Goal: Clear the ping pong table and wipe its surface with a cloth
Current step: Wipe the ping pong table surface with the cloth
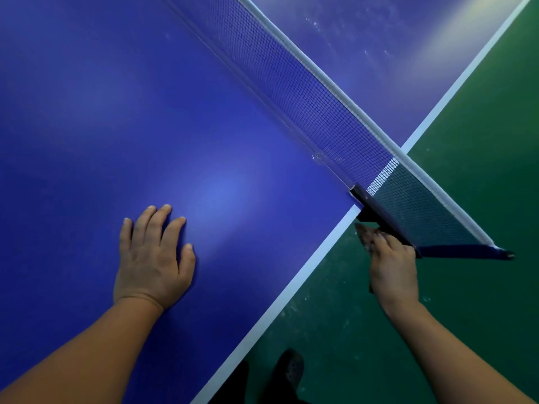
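The blue ping pong table (122,118) fills the left and middle of the head view, with a white stripe along its side edge. My left hand (153,258) rests flat on the blue surface, fingers straight. A dark net (320,112) with a white top band crosses the table diagonally and overhangs the side. My right hand (390,263) is off the table's edge, just below the net's black clamp post (376,211), and grips a small crumpled brownish cloth (366,236) that pokes out above the fingers.
Green floor (481,141) lies to the right of the table. The far half of the table (364,39) behind the net shows pale dusty specks. My dark shoes (287,371) stand on the floor near the bottom edge.
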`<state>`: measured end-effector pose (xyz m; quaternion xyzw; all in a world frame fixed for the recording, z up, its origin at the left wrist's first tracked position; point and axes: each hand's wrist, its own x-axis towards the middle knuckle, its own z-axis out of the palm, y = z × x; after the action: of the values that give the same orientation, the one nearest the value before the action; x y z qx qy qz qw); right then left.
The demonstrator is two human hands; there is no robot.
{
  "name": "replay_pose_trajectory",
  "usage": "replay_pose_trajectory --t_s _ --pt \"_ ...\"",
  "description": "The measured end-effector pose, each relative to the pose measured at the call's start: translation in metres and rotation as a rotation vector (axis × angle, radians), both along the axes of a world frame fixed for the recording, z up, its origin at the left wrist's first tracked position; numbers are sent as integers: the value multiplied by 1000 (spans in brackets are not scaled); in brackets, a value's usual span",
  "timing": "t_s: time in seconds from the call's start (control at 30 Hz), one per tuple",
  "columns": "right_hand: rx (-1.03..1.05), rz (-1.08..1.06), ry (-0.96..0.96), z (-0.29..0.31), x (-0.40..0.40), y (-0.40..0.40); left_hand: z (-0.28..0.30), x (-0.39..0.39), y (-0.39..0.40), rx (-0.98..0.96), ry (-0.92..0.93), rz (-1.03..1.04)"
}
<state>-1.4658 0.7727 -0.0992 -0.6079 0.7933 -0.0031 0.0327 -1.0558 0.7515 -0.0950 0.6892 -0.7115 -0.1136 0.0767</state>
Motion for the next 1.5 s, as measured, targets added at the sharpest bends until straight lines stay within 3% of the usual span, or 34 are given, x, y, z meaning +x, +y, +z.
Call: replay_pose_trajectory --t_s 0.2,0.3,0.5,0.63,0.73,0.93,1.07,1.17,1.4,1.5 --pt "-291 -62 -155 23 41 -22 0 0 -1 13 6 1" --pt "-373 5 -185 33 52 -34 0 0 0 11 4 -3" --pt "-195 106 -106 3 77 -81 -2 2 -2 12 9 -5" --pt "-107 102 -174 1 127 -134 -3 3 -2 10 18 -10" --pt "-79 212 -172 0 140 -160 -4 4 -2 7 24 -13" --pt "-153 319 18 -5 57 -73 -4 4 -2 1 37 -19" --pt "-178 177 -69 -13 104 -110 -6 5 -3 9 40 -27" --pt "-154 321 -55 -16 135 -139 -7 5 -2 0 35 -27" --pt "-248 440 -29 -2 44 -72 -8 4 -3 -2 46 -23" --pt "-278 397 -52 -5 56 -88 -9 6 -3 -8 43 -32"
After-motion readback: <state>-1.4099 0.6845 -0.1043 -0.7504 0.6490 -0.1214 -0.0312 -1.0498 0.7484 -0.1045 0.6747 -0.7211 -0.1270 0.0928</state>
